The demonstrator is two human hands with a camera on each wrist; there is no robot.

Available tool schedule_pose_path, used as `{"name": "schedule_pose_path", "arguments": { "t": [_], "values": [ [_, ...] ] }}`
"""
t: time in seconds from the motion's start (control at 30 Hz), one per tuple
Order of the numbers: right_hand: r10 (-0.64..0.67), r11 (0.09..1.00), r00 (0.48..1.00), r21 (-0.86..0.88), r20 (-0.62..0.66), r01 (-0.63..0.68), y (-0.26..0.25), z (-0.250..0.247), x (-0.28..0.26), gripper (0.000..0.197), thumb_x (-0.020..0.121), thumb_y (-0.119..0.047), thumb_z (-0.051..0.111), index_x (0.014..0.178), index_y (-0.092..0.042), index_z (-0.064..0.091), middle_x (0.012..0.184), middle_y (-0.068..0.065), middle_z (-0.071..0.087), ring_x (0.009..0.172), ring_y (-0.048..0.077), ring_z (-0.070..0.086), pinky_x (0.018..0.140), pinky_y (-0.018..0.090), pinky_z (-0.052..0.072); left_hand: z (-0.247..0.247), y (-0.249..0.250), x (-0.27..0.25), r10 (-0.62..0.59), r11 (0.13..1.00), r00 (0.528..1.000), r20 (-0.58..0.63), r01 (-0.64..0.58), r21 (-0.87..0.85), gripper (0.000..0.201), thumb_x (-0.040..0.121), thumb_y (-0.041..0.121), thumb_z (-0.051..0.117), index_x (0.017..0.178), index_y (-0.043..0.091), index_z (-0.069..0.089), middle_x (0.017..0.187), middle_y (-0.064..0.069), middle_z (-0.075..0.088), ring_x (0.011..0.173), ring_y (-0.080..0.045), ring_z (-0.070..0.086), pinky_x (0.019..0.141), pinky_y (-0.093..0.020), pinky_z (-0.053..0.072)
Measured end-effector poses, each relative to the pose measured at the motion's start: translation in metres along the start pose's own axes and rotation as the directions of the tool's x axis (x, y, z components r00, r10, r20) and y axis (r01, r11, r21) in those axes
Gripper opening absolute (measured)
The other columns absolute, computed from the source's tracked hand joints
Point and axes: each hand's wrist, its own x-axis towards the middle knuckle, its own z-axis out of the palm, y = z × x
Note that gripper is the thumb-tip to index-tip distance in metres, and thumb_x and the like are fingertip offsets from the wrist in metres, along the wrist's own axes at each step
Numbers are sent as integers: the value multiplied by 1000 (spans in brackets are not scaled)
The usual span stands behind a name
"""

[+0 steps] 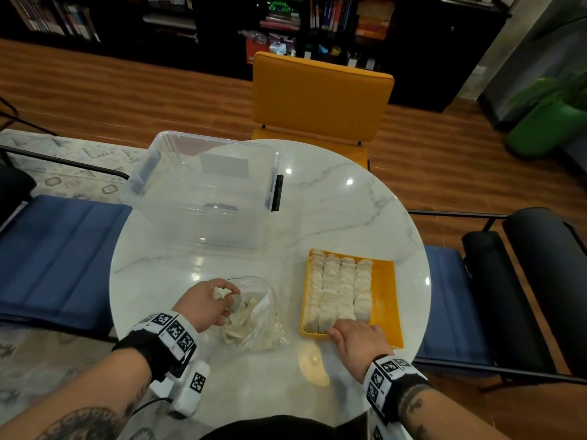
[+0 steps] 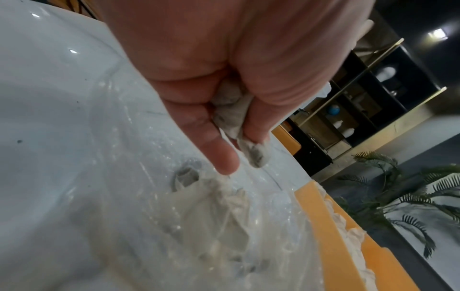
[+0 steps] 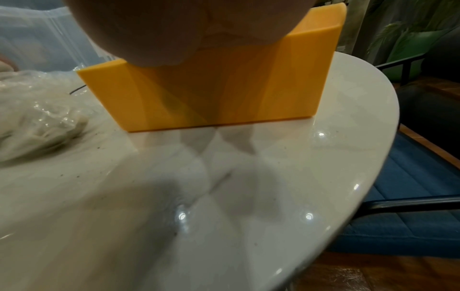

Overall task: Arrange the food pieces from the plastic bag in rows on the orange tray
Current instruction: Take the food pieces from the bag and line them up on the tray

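My left hand (image 1: pixel 226 296) hovers over the mouth of the clear plastic bag (image 1: pixel 257 325) and pinches one pale food piece (image 1: pixel 221 291). In the left wrist view, thumb and fingers grip that food piece (image 2: pixel 232 116) above the bag (image 2: pixel 199 226), which holds several more. The orange tray (image 1: pixel 386 300) lies to the right with several rows of food pieces (image 1: pixel 340 290) packed against its left side. My right hand (image 1: pixel 347 329) lies over the tray's near wall (image 3: pixel 224 92), its fingertips at the nearest pieces. Its fingers are hidden in both views.
An empty clear storage bin (image 1: pixel 206 192) stands at the back left of the round white marble table (image 1: pixel 333 201). The tray's right strip is bare orange. A yellow chair (image 1: pixel 320 96) stands beyond the table, with blue seats at both sides.
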Motion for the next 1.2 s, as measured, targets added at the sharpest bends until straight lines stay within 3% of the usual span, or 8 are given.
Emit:
{"name": "schedule_pose_path", "arguments": {
  "t": [0.33,0.53,0.6,0.73,0.83,0.93,1.07,1.2],
  "values": [
    [-13,999,1000,37,2,12,1,-3,-2,43,104,-49,19,113,-30,56,117,-8,61,113,16,53,96,37,34,-1,24,-11,82,932,996,32,-65,-357,9,95,4,58,93,8,66,77,-11,65,64,-20,61,51,-26,49],
    [-29,986,991,162,-127,50,4,-26,-6,34,102,-51,31,105,-31,60,106,-12,60,104,14,56,93,35,37,23,70,-24,211,940,977,38,-192,-283,31,81,1,75,106,17,65,73,-12,69,61,-18,64,55,-27,53],
    [-43,933,967,336,-250,128,-1,-43,-7,26,99,-51,44,107,-32,61,102,-16,59,95,5,58,89,29,44,36,86,-29,259,951,964,68,-242,-191,32,78,3,78,102,16,63,68,-8,69,55,-13,64,52,-23,53],
    [-71,653,947,704,-312,281,-19,-81,-8,35,92,-38,66,125,-34,58,105,-17,64,89,-1,63,79,13,49,67,111,-34,334,938,924,184,-306,-165,24,78,0,77,94,6,60,57,-2,67,51,-14,61,49,-23,51],
    [-35,542,942,785,-335,300,-25,-96,-5,10,93,-24,66,99,-32,66,84,-7,72,73,10,69,72,25,55,79,121,-30,342,921,926,157,-297,-253,16,82,4,75,92,5,63,61,-8,67,53,-17,61,52,-28,53],
    [97,435,937,861,-336,264,-17,-98,-4,10,93,-20,67,85,-24,64,79,-4,74,68,13,71,63,22,51,84,128,-26,301,906,947,108,-250,-341,17,82,9,77,95,7,66,60,-8,66,51,-15,61,51,-24,53],
    [73,387,954,890,-290,241,-6,-100,-8,12,90,-16,71,86,-13,61,80,2,74,72,8,72,62,16,48,96,133,-22,317,912,940,126,-266,-313,10,83,6,76,89,10,69,55,-6,64,49,-16,58,50,-24,51],
    [76,468,922,830,-380,303,18,-113,-6,18,85,-22,77,100,-28,68,84,-10,72,80,7,68,75,23,54,109,138,-13,351,922,920,174,-308,-234,11,80,12,80,88,8,72,60,-6,66,54,-17,61,51,-27,50]
  ]
}}
